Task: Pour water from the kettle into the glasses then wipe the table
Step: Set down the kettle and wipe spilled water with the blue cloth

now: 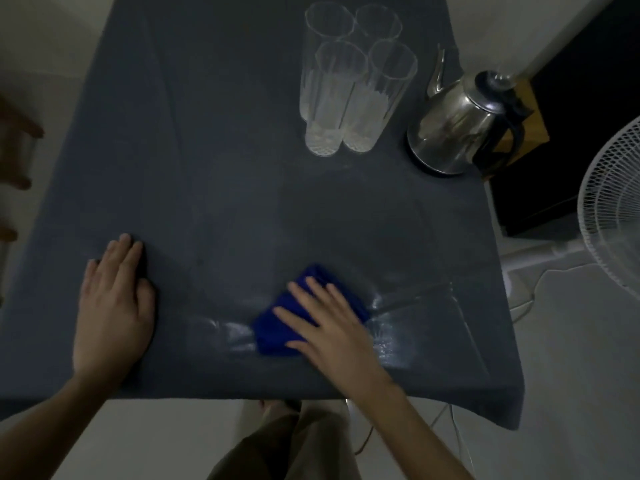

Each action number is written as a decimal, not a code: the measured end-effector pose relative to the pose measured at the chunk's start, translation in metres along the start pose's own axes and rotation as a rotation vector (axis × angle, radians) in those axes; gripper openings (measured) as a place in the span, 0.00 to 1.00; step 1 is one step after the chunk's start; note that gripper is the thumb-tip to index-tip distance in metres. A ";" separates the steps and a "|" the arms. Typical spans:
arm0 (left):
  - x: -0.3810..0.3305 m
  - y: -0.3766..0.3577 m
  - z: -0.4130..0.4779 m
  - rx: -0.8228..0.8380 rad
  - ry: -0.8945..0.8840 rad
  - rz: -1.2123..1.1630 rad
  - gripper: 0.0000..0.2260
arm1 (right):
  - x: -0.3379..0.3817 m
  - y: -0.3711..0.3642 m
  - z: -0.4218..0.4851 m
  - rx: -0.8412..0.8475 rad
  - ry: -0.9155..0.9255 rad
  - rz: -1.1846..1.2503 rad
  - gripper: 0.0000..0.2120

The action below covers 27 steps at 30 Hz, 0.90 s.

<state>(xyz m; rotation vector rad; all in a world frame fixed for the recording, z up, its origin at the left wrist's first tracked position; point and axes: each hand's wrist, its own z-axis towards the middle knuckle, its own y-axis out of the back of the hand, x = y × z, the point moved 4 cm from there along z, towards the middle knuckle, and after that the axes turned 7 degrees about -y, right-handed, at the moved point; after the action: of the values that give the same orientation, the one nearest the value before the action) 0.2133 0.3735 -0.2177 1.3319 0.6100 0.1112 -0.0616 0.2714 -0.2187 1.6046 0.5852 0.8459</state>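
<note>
Several tall clear glasses (349,81) holding some water stand grouped at the back of the dark grey table (214,174). To their right sits a steel kettle (457,129) with a black handle, its spout pointing away. A blue cloth (277,327) lies near the front edge, and my right hand (332,327) presses flat on it with fingers spread. Wet streaks (391,344) shine on the table around the cloth. My left hand (114,306) rests flat on the table at the front left, holding nothing.
A white fan (613,216) stands on the floor at the right. A dark cabinet (568,133) sits behind the kettle, off the table's right edge. Cables (453,438) trail on the floor below the front right corner. My legs (287,445) show under the front edge.
</note>
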 end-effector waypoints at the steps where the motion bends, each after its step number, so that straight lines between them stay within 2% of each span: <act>1: -0.001 0.001 0.000 0.002 0.004 0.001 0.25 | -0.021 0.005 -0.011 -0.022 -0.021 -0.017 0.22; 3: -0.003 0.002 0.000 0.014 0.012 0.010 0.25 | -0.073 0.019 -0.037 -0.047 -0.144 -0.028 0.21; 6: -0.004 0.003 0.000 0.023 0.017 0.030 0.24 | -0.140 0.038 -0.067 0.020 -0.336 -0.017 0.24; 9: -0.002 0.005 0.000 0.034 0.017 0.057 0.23 | -0.157 0.038 -0.070 0.135 -0.343 0.019 0.28; 12: -0.003 0.007 -0.001 0.051 0.030 0.084 0.23 | -0.124 0.032 -0.050 0.146 -0.229 0.015 0.27; 14: -0.003 0.008 -0.002 0.059 0.033 0.094 0.23 | -0.079 0.025 -0.030 0.117 -0.062 -0.062 0.27; 16: -0.002 0.009 -0.002 0.070 0.035 0.094 0.23 | -0.022 0.011 -0.008 0.099 0.137 -0.114 0.36; 19: 0.000 0.007 -0.003 0.081 0.036 0.088 0.23 | 0.061 -0.010 0.030 0.076 0.306 -0.089 0.29; 23: 0.001 0.006 -0.002 0.093 0.028 0.080 0.23 | 0.110 -0.018 0.096 0.050 0.235 0.005 0.26; 27: 0.000 0.008 -0.002 0.098 0.036 0.052 0.24 | 0.099 -0.005 0.168 -0.050 0.092 0.057 0.25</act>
<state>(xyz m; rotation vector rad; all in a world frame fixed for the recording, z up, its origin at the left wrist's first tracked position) 0.2145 0.3769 -0.2103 1.4436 0.6176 0.1493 0.1313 0.2446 -0.2149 1.5496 0.5811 0.9737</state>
